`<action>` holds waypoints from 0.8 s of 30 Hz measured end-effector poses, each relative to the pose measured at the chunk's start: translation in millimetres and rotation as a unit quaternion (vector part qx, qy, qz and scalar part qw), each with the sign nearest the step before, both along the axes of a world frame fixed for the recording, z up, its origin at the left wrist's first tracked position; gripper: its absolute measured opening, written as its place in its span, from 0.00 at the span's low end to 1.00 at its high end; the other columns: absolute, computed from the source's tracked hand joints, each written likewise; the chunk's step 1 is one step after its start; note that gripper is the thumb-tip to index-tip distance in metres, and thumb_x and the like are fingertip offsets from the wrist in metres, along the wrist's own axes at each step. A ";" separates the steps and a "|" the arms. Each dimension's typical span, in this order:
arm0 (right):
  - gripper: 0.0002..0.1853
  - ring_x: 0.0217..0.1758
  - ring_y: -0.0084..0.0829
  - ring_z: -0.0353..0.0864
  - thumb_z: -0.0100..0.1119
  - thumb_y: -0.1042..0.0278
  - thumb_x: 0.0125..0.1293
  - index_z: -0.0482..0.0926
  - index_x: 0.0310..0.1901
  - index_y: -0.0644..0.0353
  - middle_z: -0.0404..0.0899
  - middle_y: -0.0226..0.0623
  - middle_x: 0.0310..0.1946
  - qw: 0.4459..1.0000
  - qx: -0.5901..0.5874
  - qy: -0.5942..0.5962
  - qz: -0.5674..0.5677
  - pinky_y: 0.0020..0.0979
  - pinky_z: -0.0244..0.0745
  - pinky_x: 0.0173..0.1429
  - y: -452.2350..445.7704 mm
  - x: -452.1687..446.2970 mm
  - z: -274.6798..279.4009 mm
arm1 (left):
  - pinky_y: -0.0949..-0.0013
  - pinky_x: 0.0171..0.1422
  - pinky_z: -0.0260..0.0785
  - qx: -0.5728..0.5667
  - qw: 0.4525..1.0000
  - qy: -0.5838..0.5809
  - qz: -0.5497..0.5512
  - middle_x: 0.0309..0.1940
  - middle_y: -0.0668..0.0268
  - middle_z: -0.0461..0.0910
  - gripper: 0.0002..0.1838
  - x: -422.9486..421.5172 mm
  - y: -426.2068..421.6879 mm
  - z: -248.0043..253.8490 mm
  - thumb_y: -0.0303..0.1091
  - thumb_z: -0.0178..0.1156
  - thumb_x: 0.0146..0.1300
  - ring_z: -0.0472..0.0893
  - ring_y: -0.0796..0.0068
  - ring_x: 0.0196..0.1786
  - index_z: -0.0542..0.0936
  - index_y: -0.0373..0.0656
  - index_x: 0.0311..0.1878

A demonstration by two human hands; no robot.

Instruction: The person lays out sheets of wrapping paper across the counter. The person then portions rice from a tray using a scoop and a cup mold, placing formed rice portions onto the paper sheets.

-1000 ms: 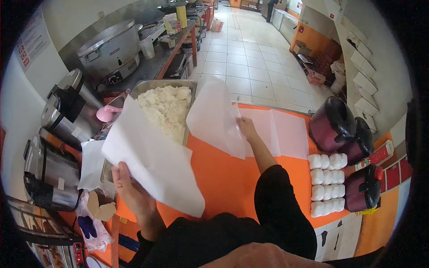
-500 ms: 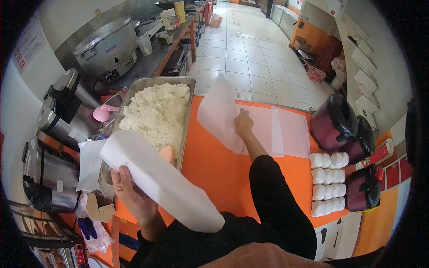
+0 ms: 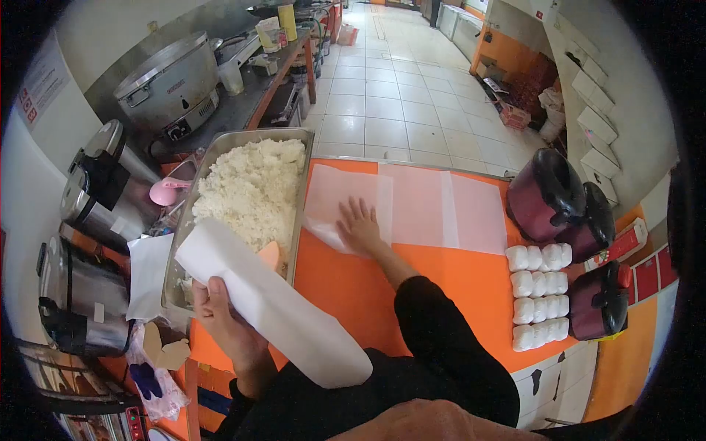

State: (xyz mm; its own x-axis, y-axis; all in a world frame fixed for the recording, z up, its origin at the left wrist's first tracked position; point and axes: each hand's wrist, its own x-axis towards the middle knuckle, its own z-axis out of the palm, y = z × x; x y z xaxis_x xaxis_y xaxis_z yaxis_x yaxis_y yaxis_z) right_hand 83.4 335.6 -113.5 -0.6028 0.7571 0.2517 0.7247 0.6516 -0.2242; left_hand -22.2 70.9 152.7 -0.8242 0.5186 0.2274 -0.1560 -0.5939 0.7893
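My left hand point(image 3: 224, 312) grips a curved stack of white paper sheets point(image 3: 272, 301) in front of my body, thumb on top. Fingers spread, my right hand point(image 3: 360, 226) lies flat on a thin translucent paper sheet point(image 3: 334, 192) at the left of the orange table. More such sheets point(image 3: 419, 206) extend to the right in a row, their edges overlapping. Left of them stands a metal tray point(image 3: 304, 158) heaped with cooked rice point(image 3: 246, 184). A peach-coloured scoop point(image 3: 270, 254) rests in the rice, partly covered by the paper stack.
Several white wrapped bundles point(image 3: 540, 294) stand in rows at the right table edge, beside dark red cookers point(image 3: 544, 195). Silver cookers point(image 3: 77, 294), a pink ladle point(image 3: 165, 191) and an opened cardboard box point(image 3: 165, 345) are on the left. A large rice cooker point(image 3: 169, 88) stands behind.
The leftmost sheet, lifted and curling before, now lies on the table. My right hand has moved left and spread out on it. My left hand still holds the paper stack.
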 end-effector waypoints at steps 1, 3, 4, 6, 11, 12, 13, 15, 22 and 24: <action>0.32 0.77 0.50 0.40 0.38 0.43 0.70 0.54 0.72 0.47 0.44 0.42 0.74 1.000 0.008 0.000 -0.002 0.60 0.40 0.73 11.9 -4.4 -4.8 | 0.71 0.43 0.73 -0.009 1.000 0.004 0.001 0.39 0.62 0.79 0.11 1.6 0.0 1.3 0.32 0.52 0.69 0.79 0.77 0.38 0.71 0.35 0.48; 0.32 0.77 0.48 0.41 0.37 0.42 0.70 0.53 0.72 0.46 0.44 0.40 0.75 1.000 0.005 -0.007 -0.004 0.60 0.40 0.73 33.8 -13.7 -12.4 | 0.71 0.43 0.73 -0.025 1.000 0.012 0.005 0.39 0.62 0.78 0.11 4.9 0.9 3.8 0.32 0.52 0.69 0.79 0.77 0.38 0.71 0.35 0.49; 0.33 0.77 0.46 0.41 0.37 0.42 0.70 0.52 0.72 0.46 0.44 0.39 0.75 1.000 -0.006 -0.014 -0.003 0.59 0.40 0.73 42.7 -18.0 -12.9 | 0.72 0.43 0.73 -0.031 0.999 0.016 0.007 0.39 0.62 0.78 0.11 7.0 1.5 4.6 0.32 0.52 0.69 0.79 0.77 0.38 0.71 0.35 0.49; 0.33 0.77 0.45 0.41 0.37 0.42 0.70 0.51 0.72 0.45 0.44 0.38 0.75 1.000 -0.015 -0.026 0.007 0.58 0.39 0.74 51.4 -23.4 -12.2 | 0.71 0.44 0.72 -0.068 0.997 0.026 0.016 0.41 0.60 0.78 0.14 6.4 0.7 2.4 0.35 0.52 0.68 0.78 0.75 0.39 0.70 0.34 0.50; 0.34 0.78 0.44 0.39 0.36 0.40 0.70 0.48 0.73 0.44 0.41 0.38 0.75 1.000 0.007 -0.016 0.007 0.56 0.39 0.75 54.5 -23.9 -15.4 | 0.68 0.44 0.72 -0.121 0.992 0.046 -0.003 0.41 0.59 0.77 0.18 3.2 1.2 -9.8 0.41 0.52 0.67 0.78 0.71 0.39 0.70 0.36 0.51; 0.32 0.76 0.46 0.43 0.38 0.43 0.70 0.52 0.72 0.47 0.45 0.40 0.74 0.999 0.031 0.019 -0.001 0.55 0.42 0.74 49.0 -23.6 -12.2 | 0.71 0.43 0.72 -0.108 0.993 0.031 -0.022 0.40 0.60 0.78 0.15 5.7 2.6 -8.0 0.37 0.52 0.68 0.78 0.75 0.38 0.71 0.36 0.51; 0.31 0.75 0.47 0.47 0.40 0.45 0.71 0.55 0.70 0.50 0.50 0.42 0.72 0.997 0.058 0.056 -0.010 0.54 0.44 0.73 44.4 -24.3 -7.7 | 0.73 0.41 0.72 -0.093 0.995 0.017 -0.042 0.38 0.62 0.78 0.13 10.2 6.2 -4.3 0.34 0.52 0.68 0.78 0.78 0.38 0.71 0.36 0.50; 0.28 0.70 0.47 0.57 0.45 0.49 0.70 0.62 0.66 0.54 0.59 0.44 0.67 0.985 0.047 0.167 -0.008 0.51 0.52 0.70 30.0 -22.0 14.7 | 0.77 0.40 0.71 -0.092 0.993 -0.001 -0.072 0.36 0.65 0.80 0.10 16.8 14.8 -0.8 0.30 0.53 0.68 0.78 0.81 0.36 0.72 0.36 0.49; 0.17 0.50 0.30 0.76 0.58 0.63 0.66 0.74 0.53 0.63 0.74 0.38 0.50 0.830 -0.208 0.512 0.075 0.34 0.73 0.52 -135.4 69.4 198.0 | 0.79 0.34 0.69 -0.150 0.967 -0.032 -0.204 0.34 0.68 0.81 0.06 45.8 54.0 -42.2 0.31 0.60 0.65 0.77 0.85 0.33 0.78 0.37 0.40; 0.17 0.49 0.28 0.76 0.59 0.66 0.66 0.75 0.54 0.63 0.75 0.38 0.49 0.817 -0.214 0.530 0.079 0.31 0.74 0.51 -162.4 84.3 209.1 | 0.79 0.33 0.69 -0.169 0.955 -0.034 -0.239 0.33 0.68 0.81 0.06 60.4 56.9 -45.9 0.31 0.61 0.65 0.77 0.86 0.32 0.79 0.38 0.38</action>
State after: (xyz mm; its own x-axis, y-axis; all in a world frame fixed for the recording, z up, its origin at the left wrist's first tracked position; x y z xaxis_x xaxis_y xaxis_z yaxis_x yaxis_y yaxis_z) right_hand 167.7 173.3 95.6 -0.3163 0.8467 0.4278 -0.1089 0.4156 -0.9030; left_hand 38.2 127.8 106.8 -0.4812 0.8741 -0.0659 -0.4039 -0.1544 0.9017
